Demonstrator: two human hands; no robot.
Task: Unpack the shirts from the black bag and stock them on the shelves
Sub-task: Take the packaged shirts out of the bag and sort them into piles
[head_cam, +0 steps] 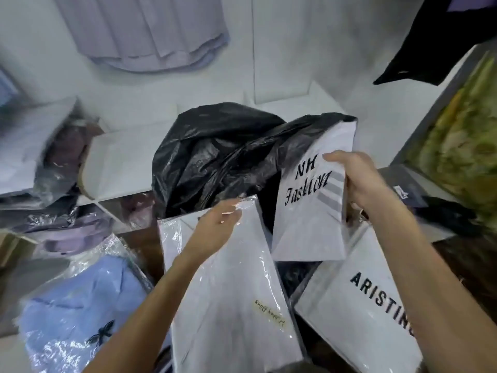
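A crumpled black plastic bag [215,152] sits in the middle, its mouth open toward me. My right hand [360,179] grips the edge of a white packed shirt printed "NH Fashion" [309,211], tilted and half out of the bag. My left hand [217,227] rests on the top of a plain white packed shirt [236,305] in clear wrap, fingers curled over its upper edge. A third white pack printed "ARISTINO" [357,313] lies at the lower right under my right forearm.
A light blue wrapped shirt [80,305] lies at the lower left, with purple and dark wrapped shirts [67,227] behind it. White shelf surfaces [126,162] run behind the bag. A pale shirt [150,36] hangs on the wall; a dark garment [430,36] hangs at top right.
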